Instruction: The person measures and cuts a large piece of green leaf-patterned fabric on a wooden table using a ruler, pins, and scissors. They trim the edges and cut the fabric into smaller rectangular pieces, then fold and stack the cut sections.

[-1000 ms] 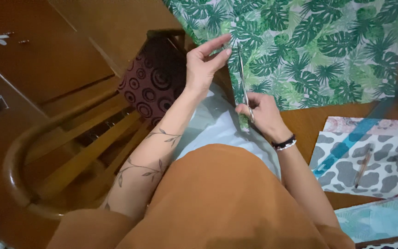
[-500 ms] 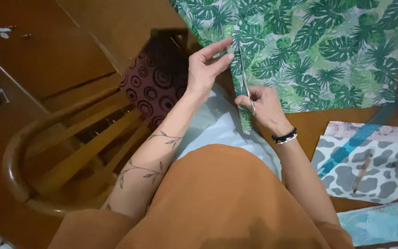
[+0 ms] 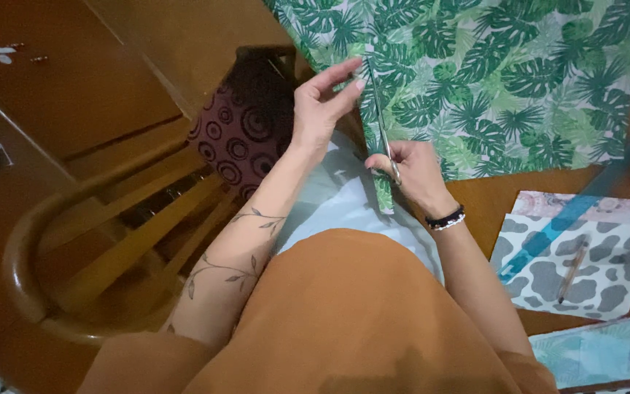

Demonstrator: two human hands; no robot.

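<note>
A large sheet of green leaf-print paper (image 3: 504, 80) lies over the wooden table's edge. My right hand (image 3: 413, 171) grips a pair of scissors (image 3: 382, 138), whose blades run up along the sheet's left edge. My left hand (image 3: 319, 106) pinches the narrow strip of that paper (image 3: 364, 87) beside the blades, thumb and fingers on its upper end. The strip's lower end hangs down past my right hand. A black and white beaded bracelet is on my right wrist.
A wooden chair (image 3: 111, 241) with a round back and a dark circle-patterned cushion (image 3: 238, 138) stands to my left. On the table at right lie a grey spotted sheet (image 3: 592, 270), a pencil (image 3: 572, 271), a blue strip (image 3: 555, 233) and a pale teal sheet (image 3: 599, 357).
The scissors have worked further up the paper's edge, and my left hand has slid up a little along the cut strip. The view has shifted slightly.
</note>
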